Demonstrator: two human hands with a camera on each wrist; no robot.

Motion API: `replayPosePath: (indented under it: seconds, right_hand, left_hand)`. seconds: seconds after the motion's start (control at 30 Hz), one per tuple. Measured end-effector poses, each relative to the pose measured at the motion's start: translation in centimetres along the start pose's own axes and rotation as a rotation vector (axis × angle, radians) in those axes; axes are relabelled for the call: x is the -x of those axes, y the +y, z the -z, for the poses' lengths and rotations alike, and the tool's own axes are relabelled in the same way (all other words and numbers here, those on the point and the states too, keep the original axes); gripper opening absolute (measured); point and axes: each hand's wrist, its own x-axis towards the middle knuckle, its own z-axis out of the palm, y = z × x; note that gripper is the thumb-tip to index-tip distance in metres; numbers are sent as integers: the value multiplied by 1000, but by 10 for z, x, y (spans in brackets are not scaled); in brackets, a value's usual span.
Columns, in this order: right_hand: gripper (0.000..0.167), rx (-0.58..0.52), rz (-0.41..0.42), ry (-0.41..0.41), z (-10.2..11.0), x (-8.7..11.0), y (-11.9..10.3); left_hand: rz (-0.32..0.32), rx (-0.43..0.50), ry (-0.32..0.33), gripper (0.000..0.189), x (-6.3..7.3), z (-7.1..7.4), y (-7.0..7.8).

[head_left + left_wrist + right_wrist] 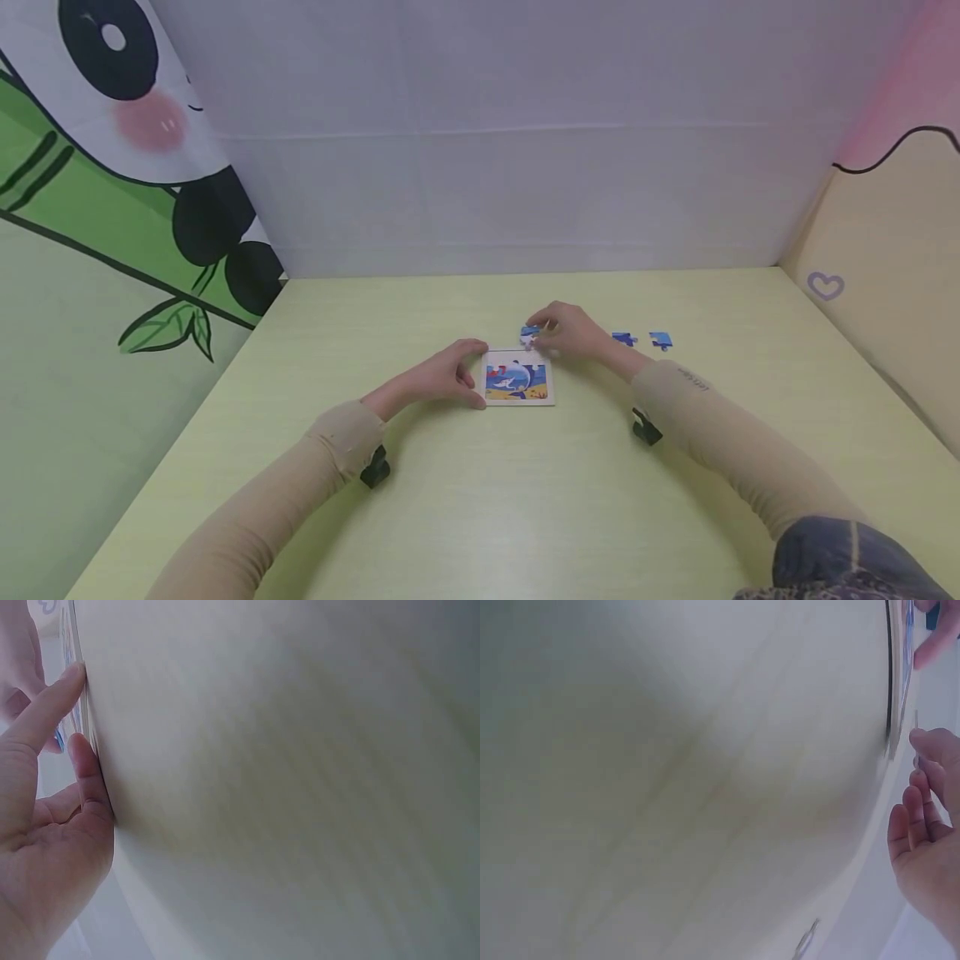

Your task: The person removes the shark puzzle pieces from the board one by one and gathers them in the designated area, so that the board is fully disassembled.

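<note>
A small jigsaw puzzle board (pixel 519 403) with a white border and a dolphin picture lies mid-table in the head view. My left hand (pixel 445 373) holds its left side, the thumb at the near corner and the index finger at the far one. Just beyond the board's far edge, my right hand (pixel 576 333) pinches a blue and white puzzle piece (pixel 528 335) between thumb and fingers. The right wrist view catches this piece edge-on, thin between the fingertips (pixel 924 740). Part of the picture's top area shows a pale gap.
Two blue puzzle pieces lie to the right of my right hand, one nearer (pixel 623 339) and one farther out (pixel 661 340). A pale wall (pixel 525 200) closes off the back of the table (pixel 540 500). Black wrist cameras (pixel 376 468) hang under both sleeves.
</note>
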Motion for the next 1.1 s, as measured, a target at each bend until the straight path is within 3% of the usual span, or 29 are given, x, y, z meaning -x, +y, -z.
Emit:
replayPosePath:
  seconds: [0.43, 0.73, 1.1]
  right_hand:
    - [39, 4, -16, 2, 23, 7, 33]
    - [35, 22, 18, -29, 33, 14, 54]
    - [32, 24, -16, -77, 40, 24, 65]
  left_hand:
    - [0, -8, 4, 96, -2, 0, -3]
    - [-44, 15, 1, 95, -1, 0, -5]
    - [-36, 10, -2, 97, -2, 0, -9]
